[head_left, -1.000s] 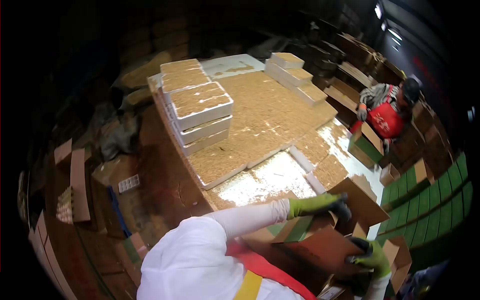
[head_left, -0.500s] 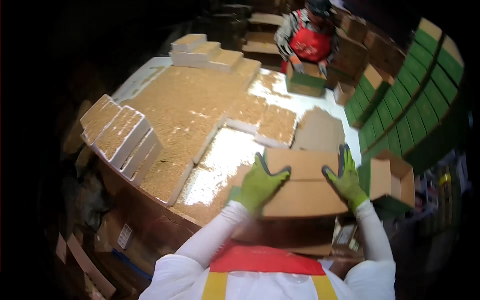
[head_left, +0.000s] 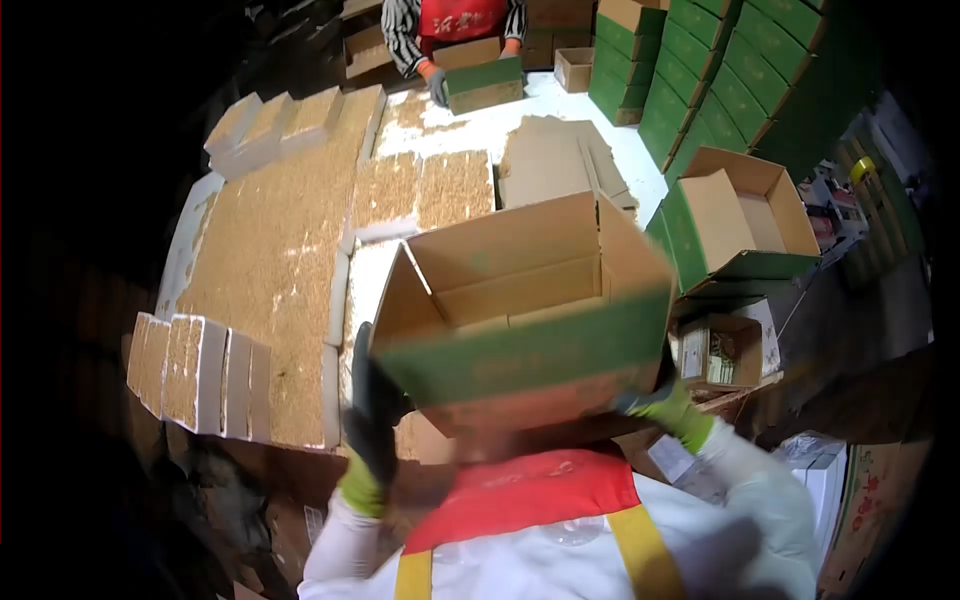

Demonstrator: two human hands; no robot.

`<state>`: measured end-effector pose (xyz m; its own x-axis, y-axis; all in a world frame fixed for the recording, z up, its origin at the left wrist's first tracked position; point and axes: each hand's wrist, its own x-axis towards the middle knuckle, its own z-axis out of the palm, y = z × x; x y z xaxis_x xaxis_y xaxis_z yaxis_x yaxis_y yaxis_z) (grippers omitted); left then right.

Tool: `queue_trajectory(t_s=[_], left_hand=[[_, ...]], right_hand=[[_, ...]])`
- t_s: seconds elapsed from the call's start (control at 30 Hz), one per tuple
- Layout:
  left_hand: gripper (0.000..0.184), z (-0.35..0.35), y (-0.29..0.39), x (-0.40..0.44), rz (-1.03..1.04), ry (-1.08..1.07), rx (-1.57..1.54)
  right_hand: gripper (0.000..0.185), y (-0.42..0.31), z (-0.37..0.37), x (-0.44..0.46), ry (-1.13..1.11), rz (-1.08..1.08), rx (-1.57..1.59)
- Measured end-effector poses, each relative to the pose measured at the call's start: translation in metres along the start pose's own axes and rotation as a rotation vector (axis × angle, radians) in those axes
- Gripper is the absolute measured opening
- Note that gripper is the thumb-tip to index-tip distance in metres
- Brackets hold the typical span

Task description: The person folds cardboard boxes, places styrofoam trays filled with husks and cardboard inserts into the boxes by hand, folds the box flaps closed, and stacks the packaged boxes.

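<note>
An open-topped cardboard box, green outside and plain brown inside, is between my hands at the near table edge. Its opening faces up and shows bare inner walls. My left hand, in a grey and green glove, grips the box's left end. At the lower right corner, my gloved right hand holds the other end, its fingers partly hidden by the box. Beyond the box lie flat cardboard sheets and white-sided trays with a tan, grainy top.
More tan-topped trays cover the table's left, some standing on edge. Green boxes are stacked at right, near another open box. Across the table, a person in a red apron handles a green box.
The box lay with a brown face up under my spread hands; now it is turned opening upward and gripped at both ends. The view has shifted right.
</note>
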<state>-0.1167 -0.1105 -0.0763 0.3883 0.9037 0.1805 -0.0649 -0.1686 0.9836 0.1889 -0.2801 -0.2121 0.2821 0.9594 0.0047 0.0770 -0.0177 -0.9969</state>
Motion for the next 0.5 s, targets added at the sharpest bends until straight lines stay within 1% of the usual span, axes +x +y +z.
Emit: queue_trajectory(t_s=[0.07, 0.13, 0.17, 0.2, 0.23, 0.3, 0.33, 0.37, 0.43, 0.47, 0.5], left_hand=[[0.054, -0.025, -0.004, 0.003, -0.378, -0.096, 0.419], [0.033, -0.043, -0.004, 0.008, -0.737, -0.201, 0.835], [0.027, -0.034, 0.005, 0.007, -0.517, -0.165, 0.844], [0.026, -0.037, -0.001, 0.011, -0.465, -0.2, 0.856], [0.025, -0.042, -0.01, 0.014, -0.42, -0.23, 0.87], [0.031, -0.043, -0.03, 0.022, -0.281, -0.185, 0.866], [0.035, -0.045, -0.036, 0.023, -0.216, -0.173, 0.864], [0.033, -0.049, -0.04, 0.02, -0.13, -0.215, 0.94], [0.029, -0.053, -0.049, 0.014, 0.053, -0.319, 1.081], [0.023, -0.049, -0.04, 0.016, -0.178, -0.227, 0.95], [0.023, -0.044, -0.032, 0.016, -0.244, -0.194, 0.926]], right_hand=[[0.074, 0.016, 0.02, -0.01, 0.02, -0.114, -0.245], [0.067, 0.015, 0.015, -0.012, -0.048, -0.188, -0.454], [0.064, 0.006, 0.003, -0.004, -0.105, -0.184, -0.535], [0.061, 0.002, -0.013, 0.003, -0.169, -0.145, -0.569], [0.057, 0.015, -0.037, 0.009, -0.194, 0.063, -0.371], [0.05, -0.074, -0.025, 0.07, 0.011, 0.087, -0.102], [0.047, -0.094, -0.02, 0.1, -0.019, -0.028, -0.052], [0.044, -0.105, -0.016, 0.129, -0.037, -0.139, -0.002], [0.043, -0.112, -0.007, 0.194, -0.087, -0.099, -0.025], [0.043, -0.102, -0.004, 0.228, -0.167, 0.01, 0.016], [0.043, -0.082, 0.002, 0.26, -0.248, 0.117, 0.058]])
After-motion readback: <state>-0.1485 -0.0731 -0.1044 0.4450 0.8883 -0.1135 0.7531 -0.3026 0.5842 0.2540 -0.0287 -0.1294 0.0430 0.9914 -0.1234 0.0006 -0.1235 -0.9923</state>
